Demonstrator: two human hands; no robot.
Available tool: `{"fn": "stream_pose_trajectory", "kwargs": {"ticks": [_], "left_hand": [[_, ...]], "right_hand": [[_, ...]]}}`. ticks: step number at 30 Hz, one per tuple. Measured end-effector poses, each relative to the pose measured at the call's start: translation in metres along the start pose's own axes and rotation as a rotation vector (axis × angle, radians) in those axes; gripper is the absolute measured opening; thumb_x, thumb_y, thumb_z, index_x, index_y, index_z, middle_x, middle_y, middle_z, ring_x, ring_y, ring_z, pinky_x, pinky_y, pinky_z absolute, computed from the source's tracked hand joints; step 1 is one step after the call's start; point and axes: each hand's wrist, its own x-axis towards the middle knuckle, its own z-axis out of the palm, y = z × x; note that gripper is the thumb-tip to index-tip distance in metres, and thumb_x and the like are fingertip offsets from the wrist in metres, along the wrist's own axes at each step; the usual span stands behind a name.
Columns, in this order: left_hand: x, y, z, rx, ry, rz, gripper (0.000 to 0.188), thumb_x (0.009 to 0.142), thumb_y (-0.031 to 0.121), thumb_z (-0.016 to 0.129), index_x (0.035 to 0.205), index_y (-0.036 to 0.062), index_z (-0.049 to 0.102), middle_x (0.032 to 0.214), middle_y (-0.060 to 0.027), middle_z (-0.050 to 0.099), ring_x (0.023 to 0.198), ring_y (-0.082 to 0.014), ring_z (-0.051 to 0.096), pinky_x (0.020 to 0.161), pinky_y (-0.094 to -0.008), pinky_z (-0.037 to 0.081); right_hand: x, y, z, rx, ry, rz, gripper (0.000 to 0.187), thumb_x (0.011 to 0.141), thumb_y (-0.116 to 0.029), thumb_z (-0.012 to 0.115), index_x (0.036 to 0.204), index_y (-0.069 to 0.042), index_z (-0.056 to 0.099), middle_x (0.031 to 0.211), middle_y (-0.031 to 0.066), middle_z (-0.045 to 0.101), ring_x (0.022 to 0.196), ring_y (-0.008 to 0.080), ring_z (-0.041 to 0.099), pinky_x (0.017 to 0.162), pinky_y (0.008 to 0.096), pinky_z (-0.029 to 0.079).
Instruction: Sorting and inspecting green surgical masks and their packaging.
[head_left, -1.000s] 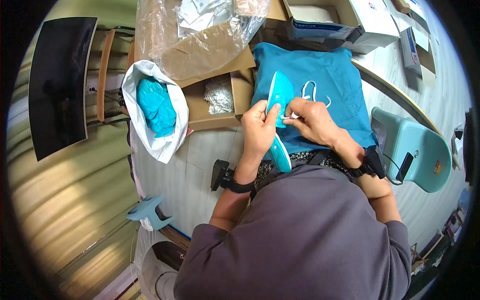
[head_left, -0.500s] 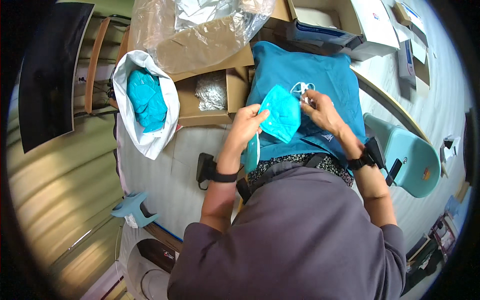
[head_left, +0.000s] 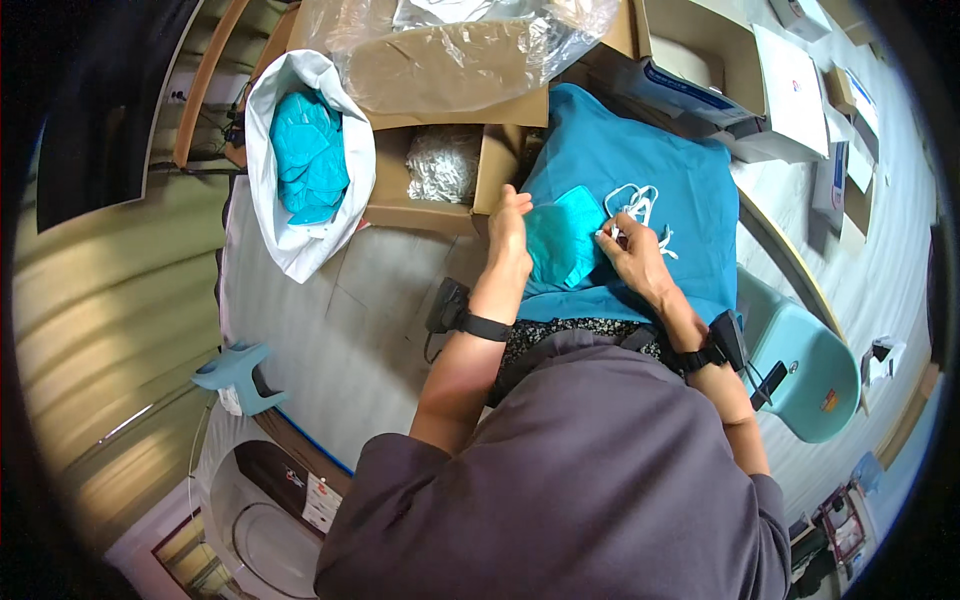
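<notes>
A turquoise face mask (head_left: 562, 240), slightly blurred, lies over the blue cloth (head_left: 680, 170) on my lap. My left hand (head_left: 508, 235) is at the mask's left edge, fingers stretched out and pointing away from me; its palm side is partly hidden. At the mask's right edge, my right hand (head_left: 638, 260) has thumb and fingers pinched on white cords (head_left: 640, 200). Loops of these cords spread over the cloth beyond the fingers. A small white tip shows at the fingertips, close to the mask.
To the left, a white sack (head_left: 262, 120) holds several turquoise masks (head_left: 308, 160). Beside it, a cardboard box (head_left: 415, 215) contains a heap of small white pieces (head_left: 443, 165). Clear plastic (head_left: 440, 65) covers another carton behind. Open boxes (head_left: 790, 90) stand far right, near a turquoise stool (head_left: 810, 360).
The mask has come down from between my hands toward the cloth, and my left fingers have opened from it. More white cord shows at my right hand. The whole view has shifted.
</notes>
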Motion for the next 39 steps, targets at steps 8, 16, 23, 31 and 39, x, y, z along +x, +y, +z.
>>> {"fn": "stream_pose_trajectory", "kwargs": {"ticks": [8,16,23,31,39], "left_hand": [[-0.016,-0.026,-0.028,0.559,-0.077,0.456,0.058,0.07,0.003,0.077,0.123,0.0009,0.053,0.114,-0.0136,0.061,0.102,-0.0205,0.059,0.087,-0.0335,0.05],[-0.021,0.005,-0.061,0.141,-0.446,-0.046,0.047,0.074,0.002,0.075,0.118,-0.0004,0.059,0.104,-0.01,0.067,0.09,-0.0193,0.064,0.081,-0.0343,0.053],[0.099,0.062,-0.163,-0.586,-0.103,0.154,0.058,0.083,0.01,0.068,0.135,0.0075,0.044,0.126,-0.0111,0.057,0.11,-0.0284,0.059,0.092,-0.0451,0.051],[0.149,0.139,-0.174,-0.211,0.247,0.305,0.055,0.086,0.028,0.068,0.129,0.0002,0.046,0.126,-0.0161,0.053,0.112,-0.0259,0.054,0.088,-0.0375,0.048],[0.002,0.037,-0.032,-0.538,-0.899,-0.223,0.063,0.094,0.058,0.04,0.125,0.0056,0.055,0.122,-0.0113,0.061,0.113,-0.0239,0.057,0.093,-0.0412,0.047]], "right_hand": [[0.005,-0.003,0.01,-0.079,-0.044,-0.003,0.02,0.085,-0.015,0.064,0.094,0.002,0.059,0.076,0.0199,0.061,0.068,0.0271,0.06,0.065,0.0368,0.047],[-0.006,-0.007,-0.017,-0.428,0.387,-0.2,0.03,0.087,-0.014,0.063,0.116,-0.007,0.055,0.099,0.017,0.06,0.077,0.0299,0.06,0.066,0.0375,0.049],[-0.017,-0.001,-0.031,-0.833,0.223,-0.241,0.063,0.077,-0.032,0.073,0.13,-0.006,0.05,0.129,0.0193,0.047,0.112,0.0411,0.047,0.089,0.0483,0.043],[-0.014,0.031,-0.014,-0.576,-0.037,-0.208,0.032,0.073,-0.002,0.069,0.104,-0.004,0.058,0.096,0.018,0.059,0.086,0.0408,0.059,0.074,0.0441,0.05],[0.005,-0.083,0.018,0.563,-0.265,-0.049,0.016,0.085,0.002,0.06,0.098,-0.004,0.055,0.084,0.0012,0.061,0.067,0.0048,0.052,0.057,0.0193,0.041]]}}
